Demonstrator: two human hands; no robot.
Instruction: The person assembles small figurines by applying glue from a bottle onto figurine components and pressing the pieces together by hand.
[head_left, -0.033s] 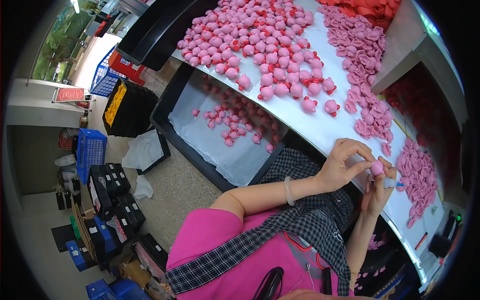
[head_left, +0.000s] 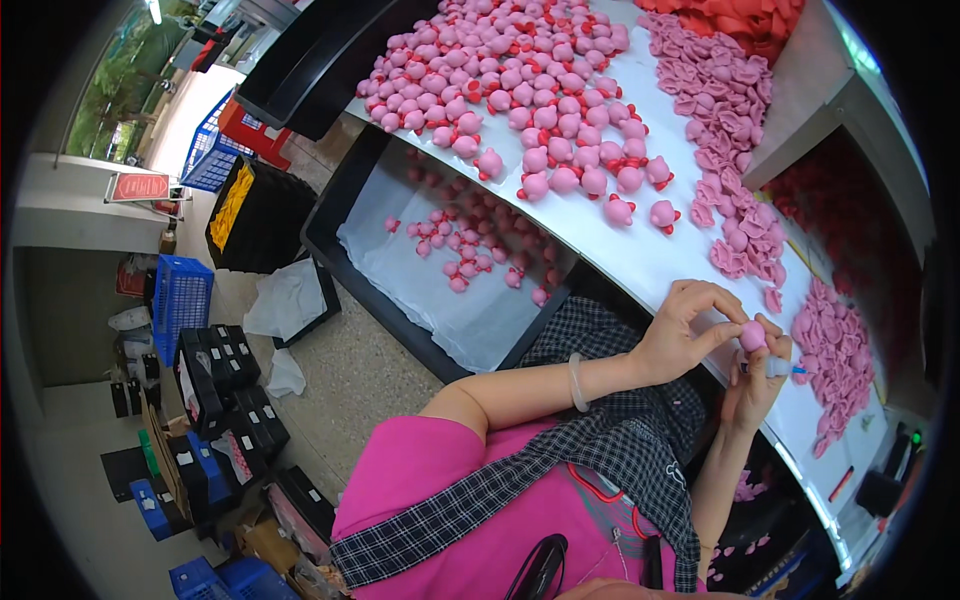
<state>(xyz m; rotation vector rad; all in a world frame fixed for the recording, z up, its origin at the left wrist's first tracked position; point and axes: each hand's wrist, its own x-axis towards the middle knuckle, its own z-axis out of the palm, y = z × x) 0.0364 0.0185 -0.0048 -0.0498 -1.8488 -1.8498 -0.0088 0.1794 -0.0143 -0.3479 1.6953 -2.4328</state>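
A small pink ball-shaped piece (head_left: 753,336) is held up above the white table (head_left: 640,262). My left hand (head_left: 693,328), with a pale bangle on its wrist, pinches it from the left with thumb and index finger. From the other side, my right hand (head_left: 754,392) steadies the piece with its fingertips. That same hand grips a small whitish squeeze bottle (head_left: 764,368), whose blue nozzle points right. What the bottle contains is hidden. Many pink balls with red parts (head_left: 535,160) spread over the table beyond my left hand.
Thin pink curled pieces (head_left: 835,350) lie in heaps right of my hands, with red pieces (head_left: 735,25) at the back. Below the table edge, a black tray (head_left: 345,215) lined with white sheet holds finished-looking pink figures. Black boxes (head_left: 230,365) and blue crates (head_left: 183,305) stand leftward.
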